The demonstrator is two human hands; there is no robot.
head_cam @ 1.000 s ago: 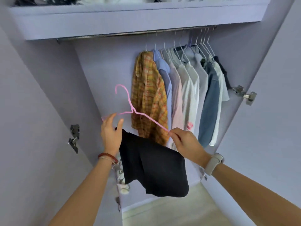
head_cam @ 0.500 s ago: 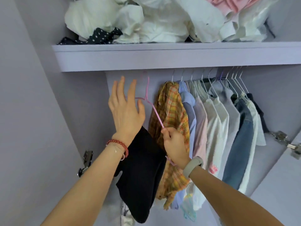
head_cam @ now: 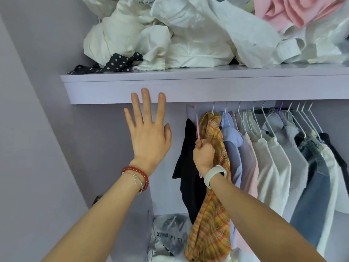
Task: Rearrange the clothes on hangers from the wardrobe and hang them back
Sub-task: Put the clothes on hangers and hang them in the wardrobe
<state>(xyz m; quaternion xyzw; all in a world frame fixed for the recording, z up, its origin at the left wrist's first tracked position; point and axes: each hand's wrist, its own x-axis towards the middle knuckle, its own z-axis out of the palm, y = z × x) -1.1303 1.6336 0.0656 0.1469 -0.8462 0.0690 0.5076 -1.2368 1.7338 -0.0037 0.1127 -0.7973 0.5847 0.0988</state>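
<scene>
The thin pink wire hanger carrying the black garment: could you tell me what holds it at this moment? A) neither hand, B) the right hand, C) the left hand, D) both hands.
B: the right hand pinches the thin pink wire hanger, while the left hand is spread open, apart from it.

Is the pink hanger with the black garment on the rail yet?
Cannot tell: the pink hanger reaches the rail's height, its hook blurred; the right hand grips it.
</scene>
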